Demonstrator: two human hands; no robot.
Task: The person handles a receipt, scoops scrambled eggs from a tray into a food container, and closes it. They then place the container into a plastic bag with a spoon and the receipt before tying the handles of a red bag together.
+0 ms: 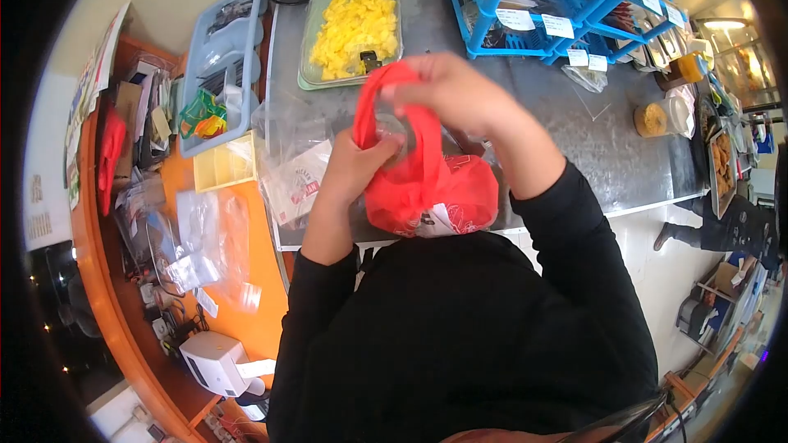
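A filled red plastic bag sits at the near edge of the metal counter, close to my body. A white label or paper shows low on its front; what is inside is hidden. My right hand, slightly blurred, holds the top of the bag's stretched-up handles, fingers closed on them. Lower on the left, my left hand pinches the side of the same handles with its thumb across the red plastic. Just beyond my hands stands a tray of yellow chopped pieces with a black-handled utensil in it.
Blue plastic racks with labels stand at the back right. Jars are on the right of the counter. White printed bags lie left of my hands. An orange desk holds plastic bags and a white printer. A person stands far right.
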